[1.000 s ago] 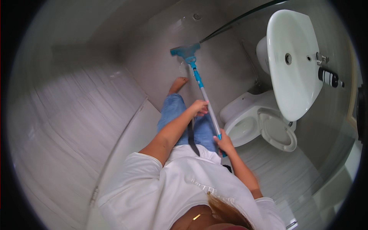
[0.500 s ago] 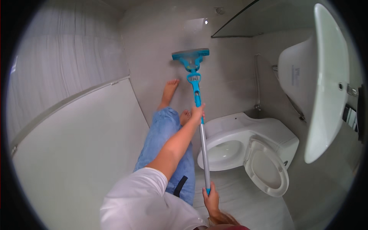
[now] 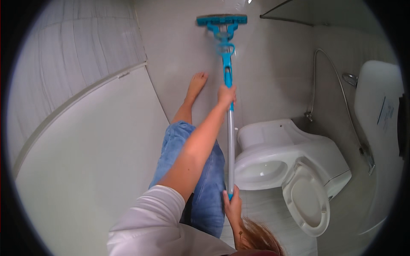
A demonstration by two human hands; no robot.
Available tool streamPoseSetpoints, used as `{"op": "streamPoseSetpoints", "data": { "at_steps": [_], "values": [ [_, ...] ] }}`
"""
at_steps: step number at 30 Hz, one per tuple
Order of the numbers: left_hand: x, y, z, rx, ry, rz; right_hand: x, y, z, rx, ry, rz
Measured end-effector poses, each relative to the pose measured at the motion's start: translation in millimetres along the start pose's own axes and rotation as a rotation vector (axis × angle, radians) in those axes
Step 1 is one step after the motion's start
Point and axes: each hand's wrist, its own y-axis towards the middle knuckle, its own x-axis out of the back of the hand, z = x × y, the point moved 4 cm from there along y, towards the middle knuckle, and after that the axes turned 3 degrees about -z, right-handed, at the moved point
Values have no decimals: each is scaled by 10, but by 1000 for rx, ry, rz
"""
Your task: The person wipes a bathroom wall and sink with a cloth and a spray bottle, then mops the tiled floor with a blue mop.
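Observation:
A sponge mop (image 3: pixel 231 141) with a blue head and a silver-grey pole runs from near my body out over the floor. Its wide blue head (image 3: pixel 222 20) lies flat on the tiles at the far side. My left hand (image 3: pixel 226 95) is wrapped round the blue upper grip, below the loop-shaped lever (image 3: pixel 227 48). Down at the pole's near end, my right hand (image 3: pixel 232 207) closes round the blue end piece. Part of the right forearm is covered by hair.
On the right stands a white toilet (image 3: pixel 269 141), its lid (image 3: pixel 308 200) raised. Beyond it a hose (image 3: pixel 314 81) hangs along the wall beside a white washbasin (image 3: pixel 380 98). A pale panel (image 3: pixel 85 141) borders the left. My bare foot (image 3: pixel 198 83) stands on the tiles.
The mop has moved forward, away from me, its head now farther out on the floor. Both hands keep their grip, the left reaching farther. The view has shifted too.

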Motion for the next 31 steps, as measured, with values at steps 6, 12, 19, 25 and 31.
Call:
{"op": "streamPoseSetpoints", "data": {
  "at_steps": [6, 12, 19, 25, 31],
  "values": [
    [-308, 682, -2060, -202, 645, -76, -658, 712, 1556, -149, 452, 96],
    [-463, 1194, -3004, -404, 735, -33, -709, 1098, 2714, 63, 576, 73],
    [-244, 933, -2110, -297, 259, 166, -290, 493, 2029, -154, 484, 48],
    [-129, -1014, -604, 31, 3, 47, 241, -725, -28, -396, -123, -5],
    [346, -1717, 836, 324, 34, -114, 427, -1266, -200, -607, 446, 6]
  ]
}}
